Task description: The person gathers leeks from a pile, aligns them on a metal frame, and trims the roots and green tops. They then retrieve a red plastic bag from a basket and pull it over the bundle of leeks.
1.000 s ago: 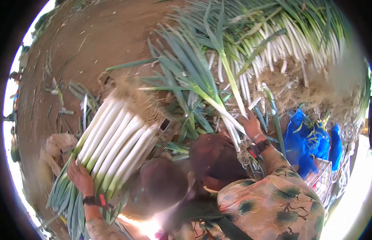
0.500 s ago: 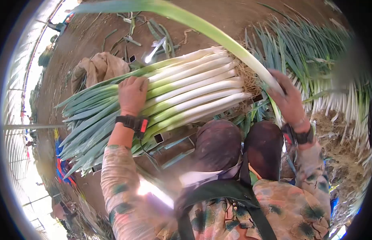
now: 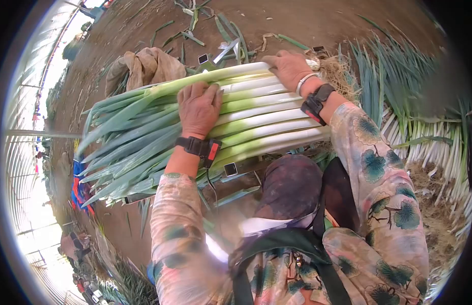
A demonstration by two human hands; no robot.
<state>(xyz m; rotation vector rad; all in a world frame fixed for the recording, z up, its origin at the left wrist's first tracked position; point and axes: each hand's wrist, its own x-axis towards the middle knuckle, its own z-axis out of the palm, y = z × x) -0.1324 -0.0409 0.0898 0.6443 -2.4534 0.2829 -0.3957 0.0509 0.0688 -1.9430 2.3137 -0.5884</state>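
Note:
A thick layer of long green onions (image 3: pixel 271 113) lies side by side in front of me, white stems and roots to the right, green leaves to the left. My left hand (image 3: pixel 199 110) presses on the layer with its fingers bent over the stems near the far side. My right hand (image 3: pixel 291 72) is closed over the white end of the farthest green onion (image 3: pixel 236 72), close to the roots (image 3: pixel 338 76). That onion lies along the far edge, on top of the others. My right fingertips are partly hidden.
A larger heap of green onions (image 3: pixel 429 137) lies on the ground at the right, roots toward me. Behind the layer sits a crumpled brown cloth (image 3: pixel 144 71), and loose leaves (image 3: pixel 231 33) are scattered on the soil. My dark-covered knee (image 3: pixel 289 185) is close to the layer's near edge.
My right hand has swung from the right to the layer's far edge and laid its raised green onion there. My left hand stays on the layer; the view has shifted a little.

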